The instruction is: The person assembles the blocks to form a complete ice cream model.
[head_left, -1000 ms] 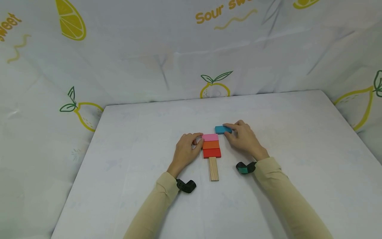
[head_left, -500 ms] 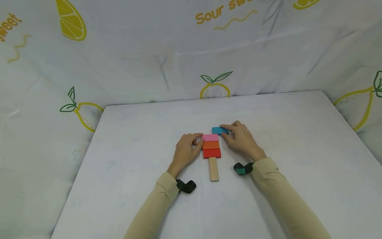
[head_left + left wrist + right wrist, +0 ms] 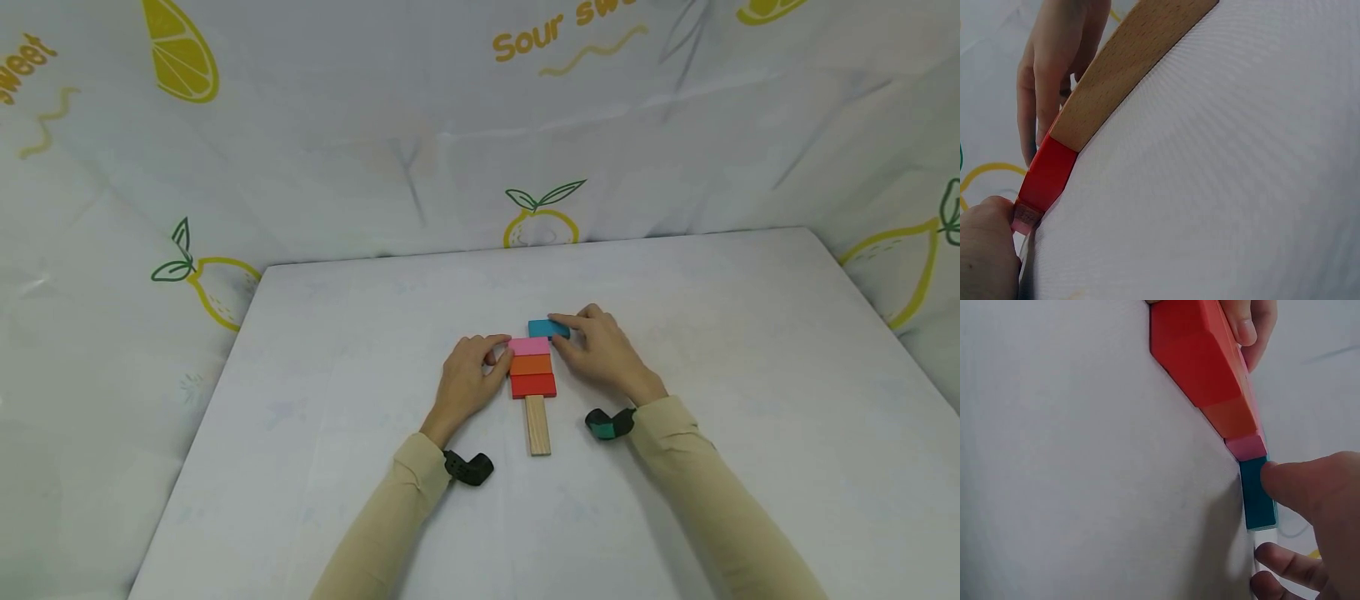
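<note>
Flat on the table lie a pink block (image 3: 531,346), an orange block (image 3: 531,364) and a red block (image 3: 533,386) in a stack of rows, with a plain wooden block (image 3: 537,426) pointing toward me below the red one. My left hand (image 3: 467,375) pinches the pink block's left end between thumb and forefinger. Just beyond the pink block is a blue block (image 3: 538,328), set a little to the right; my right hand (image 3: 603,346) grips its right end. In the right wrist view the blue block (image 3: 1257,497) meets the pink one, my thumb on its near side.
A white cloth covers the table (image 3: 375,308), and a white curtain (image 3: 337,167) printed with lemons rises behind its far edge. Each wrist carries a small dark camera, such as the left camera (image 3: 468,468).
My right hand has slid the blue block leftward and slightly nearer, over behind the pink block. My left hand and the other blocks have stayed in place.
</note>
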Action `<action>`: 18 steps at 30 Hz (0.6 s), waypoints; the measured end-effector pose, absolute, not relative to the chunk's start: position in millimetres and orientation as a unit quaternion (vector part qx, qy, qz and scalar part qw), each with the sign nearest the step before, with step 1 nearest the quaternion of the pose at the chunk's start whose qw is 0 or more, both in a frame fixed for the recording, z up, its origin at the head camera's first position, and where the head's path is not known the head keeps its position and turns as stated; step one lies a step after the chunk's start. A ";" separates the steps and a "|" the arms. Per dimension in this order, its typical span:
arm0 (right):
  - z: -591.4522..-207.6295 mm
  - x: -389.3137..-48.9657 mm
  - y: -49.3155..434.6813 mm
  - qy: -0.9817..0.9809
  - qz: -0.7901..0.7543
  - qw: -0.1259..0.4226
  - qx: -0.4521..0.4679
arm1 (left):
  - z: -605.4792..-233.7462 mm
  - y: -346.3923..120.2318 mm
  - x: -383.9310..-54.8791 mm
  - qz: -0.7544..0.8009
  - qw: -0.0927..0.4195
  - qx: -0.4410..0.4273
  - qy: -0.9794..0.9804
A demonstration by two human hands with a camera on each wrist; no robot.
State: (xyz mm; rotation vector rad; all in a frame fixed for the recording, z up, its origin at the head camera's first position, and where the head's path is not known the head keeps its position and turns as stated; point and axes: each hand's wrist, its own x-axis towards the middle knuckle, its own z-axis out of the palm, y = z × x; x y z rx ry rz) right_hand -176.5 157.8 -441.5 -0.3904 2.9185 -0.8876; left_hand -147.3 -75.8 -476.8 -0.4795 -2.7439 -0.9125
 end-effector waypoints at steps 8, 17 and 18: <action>-440.1 -176.1 166.8 0.930 -0.356 0.016 -0.085 | -476.9 -76.2 -147.6 -0.307 0.110 -0.163 -0.931; -444.4 -176.7 166.5 0.930 -0.353 -0.007 -0.102 | -477.2 -75.4 -148.5 -0.303 0.110 -0.163 -0.932; -444.5 -176.6 166.0 0.931 -0.351 -0.008 -0.102 | -477.1 -75.4 -148.5 -0.303 0.111 -0.163 -0.932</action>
